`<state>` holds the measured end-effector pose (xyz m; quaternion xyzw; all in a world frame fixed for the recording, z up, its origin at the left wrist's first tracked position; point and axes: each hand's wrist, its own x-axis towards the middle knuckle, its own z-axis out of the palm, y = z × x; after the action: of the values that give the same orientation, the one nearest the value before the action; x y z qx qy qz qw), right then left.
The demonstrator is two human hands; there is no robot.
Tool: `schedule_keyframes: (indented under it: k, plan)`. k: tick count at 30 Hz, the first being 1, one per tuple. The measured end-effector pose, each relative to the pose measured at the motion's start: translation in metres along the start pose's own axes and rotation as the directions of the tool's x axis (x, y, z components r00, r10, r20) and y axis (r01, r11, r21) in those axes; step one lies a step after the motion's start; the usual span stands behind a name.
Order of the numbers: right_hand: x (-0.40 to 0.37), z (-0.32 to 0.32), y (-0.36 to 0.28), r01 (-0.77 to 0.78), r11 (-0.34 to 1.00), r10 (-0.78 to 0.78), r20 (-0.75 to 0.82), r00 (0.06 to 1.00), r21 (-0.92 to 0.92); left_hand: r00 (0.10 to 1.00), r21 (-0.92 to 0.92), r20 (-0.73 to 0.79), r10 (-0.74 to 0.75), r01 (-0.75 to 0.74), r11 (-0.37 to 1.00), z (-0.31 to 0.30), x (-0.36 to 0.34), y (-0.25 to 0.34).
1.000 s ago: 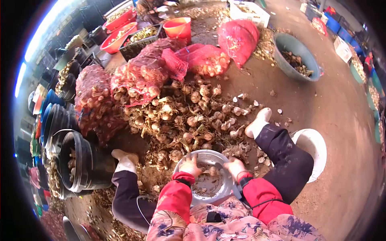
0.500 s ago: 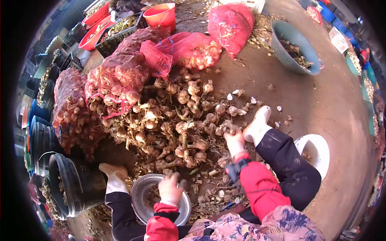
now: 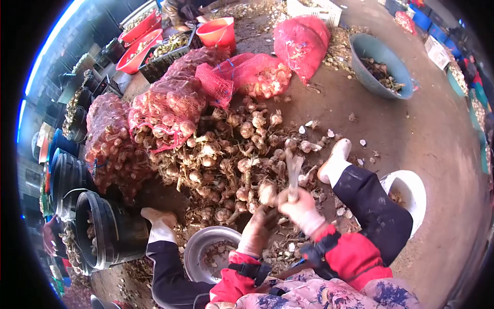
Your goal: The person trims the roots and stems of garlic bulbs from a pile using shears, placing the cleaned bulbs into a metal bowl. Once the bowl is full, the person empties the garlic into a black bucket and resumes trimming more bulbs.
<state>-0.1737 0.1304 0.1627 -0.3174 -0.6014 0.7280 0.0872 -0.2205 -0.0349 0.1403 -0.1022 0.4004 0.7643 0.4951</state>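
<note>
My left hand [image 3: 257,229] is closed on a garlic bulb [image 3: 267,193], held up at its fingertips above the near edge of the garlic pile [image 3: 221,159]. Right beside it, my right hand [image 3: 301,208] is wrapped round a pale, narrow, blade-like thing [image 3: 294,172] that points away from me. Motion blurs it, so its exact kind does not show. Between my legs stands a metal basin [image 3: 193,257] with scraps in its bottom, just left of my left hand.
Red mesh sacks of garlic [image 3: 164,110] stand behind the pile. A dark bucket [image 3: 110,232] lies tipped at left; a white bucket [image 3: 411,195] is beyond my right leg. A green tub [image 3: 381,67] and red bucket [image 3: 217,34] stand farther off. Another person [image 3: 180,13] is at the top.
My left hand has moved from above the basin, up and right, and now holds a garlic bulb. My right hand has come down toward it. The view has shifted slightly.
</note>
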Motion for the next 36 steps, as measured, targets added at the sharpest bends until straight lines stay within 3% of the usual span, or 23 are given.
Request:
schedule_keyframes:
  k: [1,2,5,6,9,10,12,14,15,20,22,23,24,26,28,30,31,33,34,35,36]
  plan:
    - [-0.027,0.005,0.002,0.058,0.998,-0.057,0.053,0.997,-0.013,0.999,-0.197,0.04,0.034,-0.026,0.98,0.028,-0.009,0.009]
    - [-0.051,0.008,0.006,0.115,0.993,-0.112,0.106,0.988,-0.02,0.969,-0.268,0.141,0.201,-0.158,0.95,0.01,-0.003,-0.005]
    - [-0.104,0.005,0.006,0.099,0.991,-0.112,0.172,0.979,0.085,0.91,-0.065,0.35,0.225,-0.216,0.974,0.022,-0.043,0.004]
    - [-0.112,-0.004,0.01,0.058,0.997,-0.071,0.237,0.969,0.058,0.946,-0.07,0.246,0.211,-0.2,0.977,0.031,-0.064,0.007]
    - [-0.132,-0.02,0.024,0.023,0.994,-0.001,0.196,0.981,-0.108,0.956,-0.035,0.224,0.187,-0.184,0.982,0.022,-0.105,0.004]
    - [-0.135,-0.02,0.029,0.082,0.98,-0.047,0.188,0.981,-0.184,0.965,-0.024,0.198,0.175,-0.173,0.985,0.02,-0.115,0.004]
    - [-0.142,-0.017,0.012,0.395,0.809,-0.308,0.259,0.916,-0.435,0.967,0.137,0.172,0.188,-0.213,0.967,0.016,-0.129,0.0]
    - [-0.147,-0.012,0.001,0.441,0.769,-0.297,0.352,0.888,-0.463,0.94,0.285,0.194,0.279,-0.327,0.901,0.024,-0.139,-0.002]
    - [-0.149,-0.009,-0.002,0.484,0.725,-0.276,0.437,0.856,-0.491,0.943,0.488,0.137,0.302,-0.33,0.808,0.019,-0.14,-0.003]
    - [-0.146,0.002,0.008,0.634,0.574,-0.331,0.562,0.758,-0.518,0.893,0.469,0.179,0.413,-0.447,0.762,0.007,-0.146,-0.012]
    - [-0.146,0.007,0.008,0.598,0.534,-0.224,0.582,0.781,-0.597,0.874,0.736,0.193,0.446,-0.43,0.523,0.017,-0.15,-0.002]
    - [-0.146,0.008,0.008,0.582,0.549,-0.215,0.572,0.792,-0.599,0.86,0.745,0.2,0.47,-0.445,0.497,0.025,-0.153,-0.002]
    - [-0.144,0.009,0.011,0.582,0.553,-0.22,0.569,0.792,-0.597,0.86,0.748,0.202,0.468,-0.444,0.493,0.027,-0.153,-0.005]
    - [-0.138,0.012,0.018,0.621,0.486,-0.241,0.588,0.772,-0.615,0.922,0.498,-0.009,0.387,-0.331,0.801,0.025,-0.153,-0.015]
    - [-0.134,0.013,0.019,0.62,0.511,-0.269,0.574,0.773,-0.596,0.888,0.533,0.023,0.459,-0.399,0.746,0.003,-0.14,-0.023]
    - [-0.131,0.013,0.02,0.579,0.526,-0.188,0.579,0.794,-0.623,0.851,0.566,0.05,0.523,-0.456,0.687,0.006,-0.138,-0.022]
    - [-0.128,0.013,0.025,0.607,0.53,-0.264,0.565,0.781,-0.592,0.841,0.573,0.071,0.537,-0.475,0.668,0.025,-0.145,-0.015]
    - [-0.112,0.01,0.037,0.566,0.535,-0.202,0.556,0.807,-0.627,0.802,0.616,0.1,0.589,-0.515,0.596,0.024,-0.144,-0.015]
    - [-0.102,-0.002,0.049,0.241,0.756,-0.101,0.255,0.962,-0.609,0.773,0.651,0.108,0.625,-0.53,0.543,0.014,-0.141,-0.018]
    - [-0.081,-0.02,0.076,-0.035,0.846,0.099,0.091,0.991,-0.532,0.776,0.546,0.12,0.619,-0.573,0.612,0.033,-0.154,-0.016]
    - [-0.061,-0.027,0.1,-0.078,0.918,0.098,0.034,0.995,-0.39,0.769,0.43,0.13,0.625,-0.612,0.663,0.045,-0.163,-0.012]
